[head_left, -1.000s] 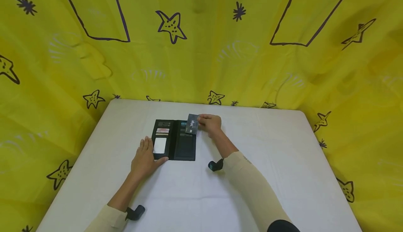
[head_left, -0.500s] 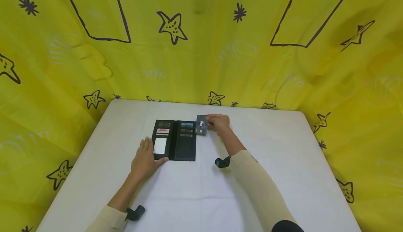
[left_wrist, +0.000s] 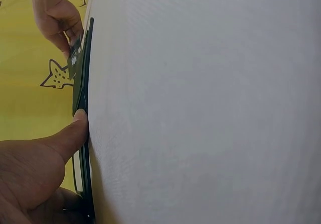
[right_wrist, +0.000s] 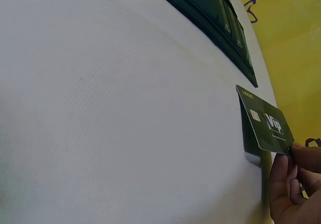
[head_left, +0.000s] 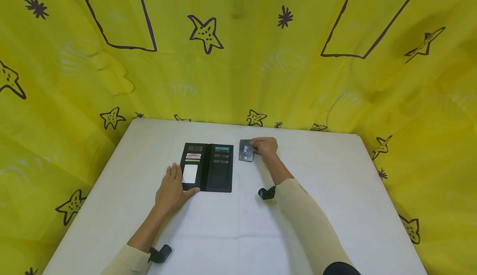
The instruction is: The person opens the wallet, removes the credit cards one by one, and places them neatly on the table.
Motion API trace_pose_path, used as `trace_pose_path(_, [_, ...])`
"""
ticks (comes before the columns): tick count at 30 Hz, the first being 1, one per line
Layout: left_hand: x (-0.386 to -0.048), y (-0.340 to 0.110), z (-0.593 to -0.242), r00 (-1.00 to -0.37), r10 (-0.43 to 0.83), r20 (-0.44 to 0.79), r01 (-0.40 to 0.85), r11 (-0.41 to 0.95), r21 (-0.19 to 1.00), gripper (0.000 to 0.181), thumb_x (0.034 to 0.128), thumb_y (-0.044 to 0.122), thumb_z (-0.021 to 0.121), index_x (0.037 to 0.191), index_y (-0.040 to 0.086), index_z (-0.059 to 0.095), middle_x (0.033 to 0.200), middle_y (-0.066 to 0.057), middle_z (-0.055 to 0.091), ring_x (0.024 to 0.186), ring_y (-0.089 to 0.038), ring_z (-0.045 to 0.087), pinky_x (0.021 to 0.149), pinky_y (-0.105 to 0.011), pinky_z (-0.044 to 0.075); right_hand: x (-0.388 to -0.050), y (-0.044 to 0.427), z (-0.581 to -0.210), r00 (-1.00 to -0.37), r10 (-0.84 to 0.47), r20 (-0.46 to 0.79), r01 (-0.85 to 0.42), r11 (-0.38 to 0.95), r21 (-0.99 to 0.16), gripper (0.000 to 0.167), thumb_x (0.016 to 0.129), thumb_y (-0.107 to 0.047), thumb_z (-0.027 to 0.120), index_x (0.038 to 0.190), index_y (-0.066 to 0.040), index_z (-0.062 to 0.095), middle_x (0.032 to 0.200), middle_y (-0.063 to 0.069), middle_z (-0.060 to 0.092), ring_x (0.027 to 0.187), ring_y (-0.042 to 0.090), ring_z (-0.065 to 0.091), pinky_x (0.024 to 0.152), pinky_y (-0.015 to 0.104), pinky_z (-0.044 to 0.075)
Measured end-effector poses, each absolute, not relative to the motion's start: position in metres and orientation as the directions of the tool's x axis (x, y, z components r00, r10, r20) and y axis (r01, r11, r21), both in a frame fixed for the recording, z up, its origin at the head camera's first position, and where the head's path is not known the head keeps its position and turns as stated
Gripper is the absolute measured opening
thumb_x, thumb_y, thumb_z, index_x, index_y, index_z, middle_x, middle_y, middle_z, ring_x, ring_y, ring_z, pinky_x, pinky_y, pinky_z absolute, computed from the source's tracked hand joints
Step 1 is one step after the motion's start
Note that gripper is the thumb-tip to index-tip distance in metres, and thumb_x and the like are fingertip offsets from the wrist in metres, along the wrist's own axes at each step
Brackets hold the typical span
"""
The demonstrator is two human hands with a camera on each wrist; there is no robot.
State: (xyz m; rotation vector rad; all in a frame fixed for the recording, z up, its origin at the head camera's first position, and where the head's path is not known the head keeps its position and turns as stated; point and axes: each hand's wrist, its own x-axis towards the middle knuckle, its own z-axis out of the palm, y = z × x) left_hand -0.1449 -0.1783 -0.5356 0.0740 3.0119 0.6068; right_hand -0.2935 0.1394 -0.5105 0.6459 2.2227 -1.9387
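The right-wrist view shows, at its lower right, the right hand (right_wrist: 297,186) with thumb and fingertips pinching the dark Vip card (right_wrist: 267,124) near one corner, its printed face and chip (right_wrist: 255,115) uncovered. The card tilts over the white table (head_left: 242,217), casting a shadow; whether any edge touches down I cannot tell. That small corner hold seems right for a thin, stiff piece, as it leaves the rest free to be laid flat; a light, even squeeze should stop it twisting. In the head view the card sits just above centre, just beside the open wallet (head_left: 219,177) but apart from it. Left of centre, the left hand (head_left: 172,191) has its fingers straight and close together along the wallet's left edge, thumb spread to the bottom edge. Steady, gentle pressure there should be enough to stop the wallet sliding without bending it. A white card (head_left: 189,173) fills its lower left window. Beyond, yellow patterned cloth (head_left: 238,88) covers the upper frame.
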Motion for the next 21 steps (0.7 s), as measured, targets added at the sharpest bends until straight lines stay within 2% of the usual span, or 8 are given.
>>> trace_pose_path(6, [-0.144, -0.178, -0.536, -0.997, 0.058, -0.059, 0.031, 0.92, 0.39, 0.109, 0.0903, 0.045, 0.082, 0.156, -0.02, 0.023, 0.166, -0.036, 0.017, 0.155, -0.052, 0.013, 0.12, -0.063, 0.024, -0.297, 0.14, -0.517, -0.91, 0.273, -0.311, 0.365, 0.175, -0.914, 0.018, 0.093, 0.003, 0.078, 0.11, 0.009, 0.076, 0.118, 0.023, 0.073, 0.095, 0.024, 0.075, 0.077, 0.026, 0.062])
trace_pose_path(14, [-0.145, -0.178, -0.535, -0.997, 0.058, -0.058, 0.031, 0.92, 0.392, 0.109, 0.0903, 0.045, 0.082, 0.156, -0.019, 0.023, 0.166, -0.035, 0.017, 0.155, -0.052, 0.013, 0.12, -0.063, 0.024, -0.294, 0.136, -0.519, -0.946, 0.278, -0.165, 0.274, 0.417, -0.867, 0.012, 0.088, -0.002, 0.083, 0.097, 0.005, 0.08, 0.105, 0.018, 0.077, 0.096, 0.026, 0.071, 0.078, 0.032, 0.059])
trace_pose_path(18, [-0.145, -0.178, -0.536, -0.997, 0.061, -0.056, 0.035, 0.92, 0.39, 0.109, 0.0902, 0.045, 0.082, 0.156, -0.019, 0.023, 0.166, -0.036, 0.017, 0.154, -0.052, 0.014, 0.121, -0.063, 0.024, -0.293, 0.135, -0.523, -0.959, 0.257, -0.12, 0.232, 0.471, -0.851, 0.013, 0.089, -0.002, 0.082, 0.099, 0.006, 0.08, 0.107, 0.019, 0.077, 0.101, 0.029, 0.07, 0.084, 0.039, 0.058])
trace_pose_path(21, [-0.145, -0.178, -0.536, -0.996, 0.061, -0.059, 0.033, 0.921, 0.389, 0.109, 0.0903, 0.045, 0.082, 0.156, -0.019, 0.023, 0.166, -0.035, 0.017, 0.154, -0.052, 0.014, 0.12, -0.063, 0.024, -0.292, 0.132, -0.525, -0.966, 0.242, -0.094, 0.209, 0.509, -0.835, 0.014, 0.089, -0.002, 0.081, 0.1, 0.006, 0.079, 0.107, 0.019, 0.077, 0.098, 0.029, 0.071, 0.082, 0.04, 0.059])
